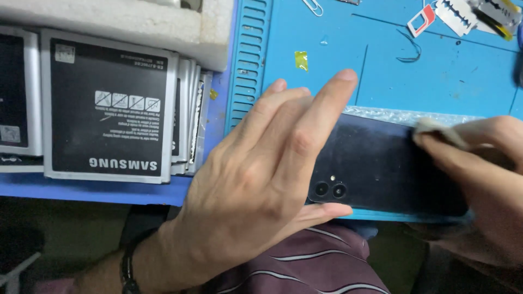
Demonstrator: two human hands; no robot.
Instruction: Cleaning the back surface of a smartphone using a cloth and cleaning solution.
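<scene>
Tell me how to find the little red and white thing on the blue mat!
Start at the big blue work mat and go to its top edge, right of the middle. Above the dark phone that the right hand wipes with a pale cloth, the small card holder lies beside flat razor blades. Unlike the grey blades, it is red and white.
</scene>
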